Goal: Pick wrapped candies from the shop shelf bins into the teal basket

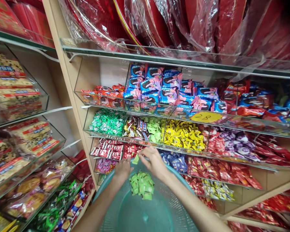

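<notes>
A teal plastic basket [164,209] sits low in front of me, pushed up against the sweet shelves. A pile of light green wrapped candies [142,185] lies in it near the far rim. My right hand [152,161] hovers over the rim, fingers pinched on one green candy [135,159]. My left hand [122,170] curls over the basket's far left rim and grips it.
Clear sloping bins [125,137] hold green, mixed, yellow, purple and red wrapped candies. Blue and pink biscuit packs [159,87] fill the shelf above, with a yellow price tag [206,116]. Snack bins [26,141] stand to the left; red wrapped goods [183,22] hang overhead.
</notes>
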`<state>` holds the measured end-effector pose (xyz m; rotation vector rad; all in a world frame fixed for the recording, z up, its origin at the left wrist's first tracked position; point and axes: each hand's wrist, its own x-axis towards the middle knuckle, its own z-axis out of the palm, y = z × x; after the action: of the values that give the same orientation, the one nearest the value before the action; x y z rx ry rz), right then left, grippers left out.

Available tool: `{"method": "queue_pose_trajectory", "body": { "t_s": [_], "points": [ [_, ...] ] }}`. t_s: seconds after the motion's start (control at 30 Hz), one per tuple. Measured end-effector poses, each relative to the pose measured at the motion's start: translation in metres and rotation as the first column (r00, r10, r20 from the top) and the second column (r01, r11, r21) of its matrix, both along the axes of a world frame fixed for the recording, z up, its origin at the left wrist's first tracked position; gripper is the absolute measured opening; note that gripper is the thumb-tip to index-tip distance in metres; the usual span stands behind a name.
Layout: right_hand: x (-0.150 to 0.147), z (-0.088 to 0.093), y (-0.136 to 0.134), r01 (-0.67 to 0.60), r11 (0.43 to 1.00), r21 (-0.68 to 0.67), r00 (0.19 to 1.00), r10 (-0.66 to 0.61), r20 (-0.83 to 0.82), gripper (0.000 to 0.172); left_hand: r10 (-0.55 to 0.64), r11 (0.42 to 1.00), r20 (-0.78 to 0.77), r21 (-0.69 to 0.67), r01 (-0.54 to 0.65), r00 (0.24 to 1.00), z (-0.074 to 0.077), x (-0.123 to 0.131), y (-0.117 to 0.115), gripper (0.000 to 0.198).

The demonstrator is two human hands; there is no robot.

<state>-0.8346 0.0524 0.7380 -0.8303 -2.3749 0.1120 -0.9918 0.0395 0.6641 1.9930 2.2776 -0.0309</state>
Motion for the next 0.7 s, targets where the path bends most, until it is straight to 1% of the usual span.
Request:
{"method": "queue_pose_trajectory", "body": {
  "t_s": [0.07,0.13,0.2,0.27,0.33,0.4,0.57,0.7],
  "points": [
    [-0.004,-0.034,-0.001,-0.012,0.990,-0.139,1.000,0.014,0.012,0.020,-0.020,1.000,-0.002,0.011,0.020,1.000,-0.002,0.000,-0.001,0.045],
    [-0.002,-0.065,0.003,0.002,0.960,-0.280,0.997,0.019,0.072,0.016,-0.032,0.999,0.001,0.015,0.032,0.999,-0.004,-0.001,-0.002,0.044],
    [0.006,-0.089,0.008,0.009,0.901,-0.434,0.980,0.078,0.183,0.015,-0.030,1.000,0.008,0.008,0.030,1.000,-0.004,-0.001,-0.003,0.043],
    [0.016,-0.105,0.012,0.022,0.828,-0.561,0.945,0.166,0.282,0.015,-0.028,1.000,0.013,0.006,0.028,1.000,-0.002,0.000,-0.004,0.042],
    [0.024,-0.115,0.012,0.044,0.780,-0.624,0.919,0.212,0.331,0.014,-0.028,1.000,0.020,-0.002,0.028,0.999,-0.001,0.000,-0.005,0.041],
    [0.029,-0.121,0.012,0.067,0.765,-0.640,0.913,0.212,0.348,0.014,-0.027,1.000,0.024,-0.006,0.027,0.999,-0.002,0.001,-0.006,0.040],
    [0.033,-0.127,0.012,0.102,0.770,-0.629,0.923,0.162,0.348,0.018,-0.041,0.999,0.016,-0.003,0.041,0.999,-0.007,0.002,-0.005,0.040],
    [0.033,-0.126,0.010,0.081,0.777,-0.624,0.941,0.147,0.305,0.020,-0.057,0.998,0.010,0.009,0.057,0.998,-0.009,0.002,-0.006,0.041]
  ]
}}
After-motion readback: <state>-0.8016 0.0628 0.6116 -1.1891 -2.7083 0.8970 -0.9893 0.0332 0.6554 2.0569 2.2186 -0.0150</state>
